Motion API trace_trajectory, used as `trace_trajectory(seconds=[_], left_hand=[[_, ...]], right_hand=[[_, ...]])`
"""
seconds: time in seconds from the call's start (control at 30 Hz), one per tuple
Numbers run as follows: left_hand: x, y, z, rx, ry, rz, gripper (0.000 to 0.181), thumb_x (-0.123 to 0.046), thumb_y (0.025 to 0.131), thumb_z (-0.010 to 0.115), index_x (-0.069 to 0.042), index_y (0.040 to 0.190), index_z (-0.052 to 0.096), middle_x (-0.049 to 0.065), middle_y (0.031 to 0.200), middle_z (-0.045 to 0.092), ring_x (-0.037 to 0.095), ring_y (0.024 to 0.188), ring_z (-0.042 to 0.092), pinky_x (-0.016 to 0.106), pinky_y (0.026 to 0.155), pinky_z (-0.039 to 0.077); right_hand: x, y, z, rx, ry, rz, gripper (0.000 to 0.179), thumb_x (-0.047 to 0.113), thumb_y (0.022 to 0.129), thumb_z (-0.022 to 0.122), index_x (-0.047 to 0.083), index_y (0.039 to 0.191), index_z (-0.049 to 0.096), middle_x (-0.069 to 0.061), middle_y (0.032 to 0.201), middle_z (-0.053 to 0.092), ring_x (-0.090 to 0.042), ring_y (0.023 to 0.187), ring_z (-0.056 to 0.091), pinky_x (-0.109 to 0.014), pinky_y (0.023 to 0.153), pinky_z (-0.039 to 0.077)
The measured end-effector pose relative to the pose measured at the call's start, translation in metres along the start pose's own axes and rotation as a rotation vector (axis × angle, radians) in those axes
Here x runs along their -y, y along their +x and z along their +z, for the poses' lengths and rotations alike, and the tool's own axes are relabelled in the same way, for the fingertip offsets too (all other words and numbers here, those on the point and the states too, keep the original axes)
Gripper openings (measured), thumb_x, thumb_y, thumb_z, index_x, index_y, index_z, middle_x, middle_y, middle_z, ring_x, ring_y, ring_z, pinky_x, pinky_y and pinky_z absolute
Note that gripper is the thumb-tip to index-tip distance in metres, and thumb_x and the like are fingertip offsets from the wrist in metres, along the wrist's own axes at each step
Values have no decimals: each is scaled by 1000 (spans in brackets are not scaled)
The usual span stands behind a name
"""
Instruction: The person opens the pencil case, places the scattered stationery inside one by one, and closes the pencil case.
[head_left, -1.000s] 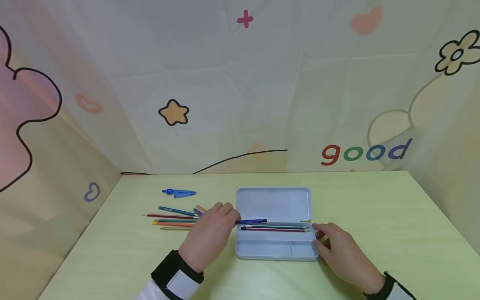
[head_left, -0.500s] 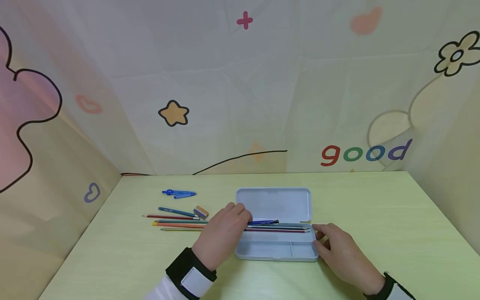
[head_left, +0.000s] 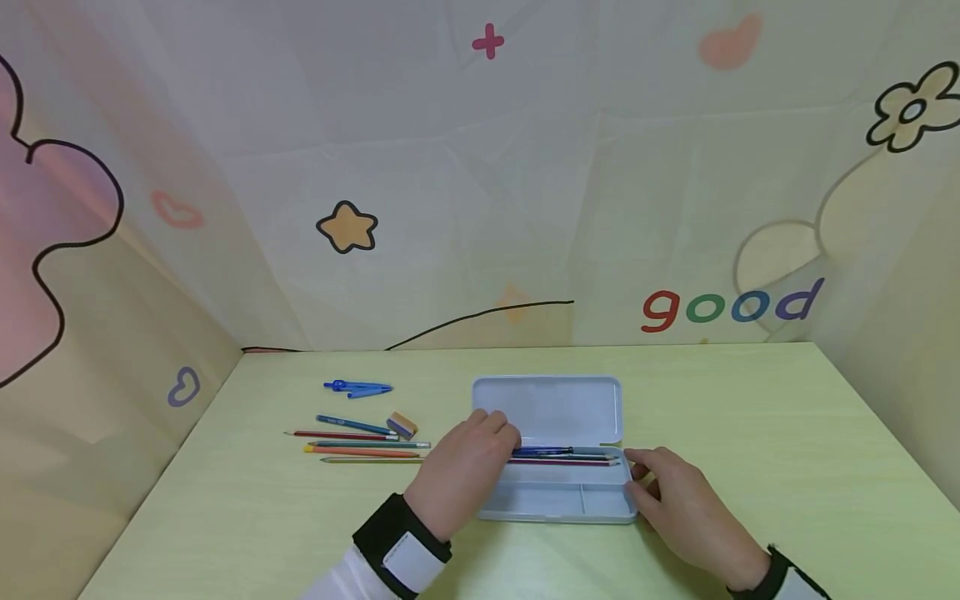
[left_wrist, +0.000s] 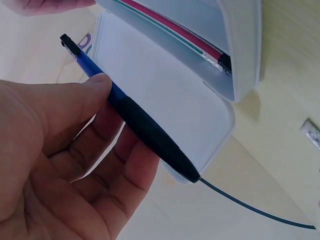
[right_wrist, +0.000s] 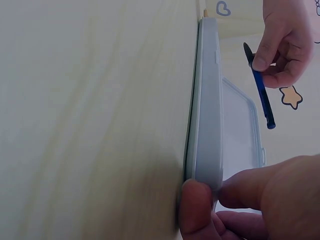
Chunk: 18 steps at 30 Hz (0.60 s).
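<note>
Pale yellow-green wood-grain table (head_left: 735, 417) before me. Middle: open, light-blue, rectangular plastic case (head_left: 528, 497). Left of it I count five slender pencils (head_left: 360, 452): blue, dark-red, green, orange, olive. Tan-and-purple block eraser (head_left: 402, 426) near their right ends. Far left: bright-blue drawing compass (head_left: 358, 388).

My left hand (head_left: 465, 471) is bare down to the wrist, where I wear a wide black wristband (head_left: 381, 529) bearing a white rectangular patch (head_left: 413, 562); behind it comes a white sleeve (head_left: 347, 577), slightly creased. My right hand (head_left: 686, 517) is bare too, with a black band (head_left: 758, 580) at the wrist and a pale panel (head_left: 798, 586) on it, partly cut off by the view's lower edge.
</note>
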<state>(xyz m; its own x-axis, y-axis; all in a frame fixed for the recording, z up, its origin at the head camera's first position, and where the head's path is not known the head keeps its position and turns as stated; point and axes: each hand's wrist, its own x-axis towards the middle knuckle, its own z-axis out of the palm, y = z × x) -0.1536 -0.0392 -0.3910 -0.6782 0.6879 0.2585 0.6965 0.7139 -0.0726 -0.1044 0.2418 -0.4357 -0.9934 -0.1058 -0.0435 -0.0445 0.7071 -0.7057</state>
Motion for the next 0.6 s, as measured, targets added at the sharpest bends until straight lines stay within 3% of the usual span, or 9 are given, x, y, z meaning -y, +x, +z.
trace_trajectory(seconds=[0.6], left_hand=[[-14,14,13,46,23,23,12,-5,97,77,-14,104,76,-2,97,69,14,88,60,23,81,54]], right_hand=[[-2,1,0,-2,1,-4,44,0,98,70,-13,139,57,-7,105,60,-12,71,61,-25,61,53]])
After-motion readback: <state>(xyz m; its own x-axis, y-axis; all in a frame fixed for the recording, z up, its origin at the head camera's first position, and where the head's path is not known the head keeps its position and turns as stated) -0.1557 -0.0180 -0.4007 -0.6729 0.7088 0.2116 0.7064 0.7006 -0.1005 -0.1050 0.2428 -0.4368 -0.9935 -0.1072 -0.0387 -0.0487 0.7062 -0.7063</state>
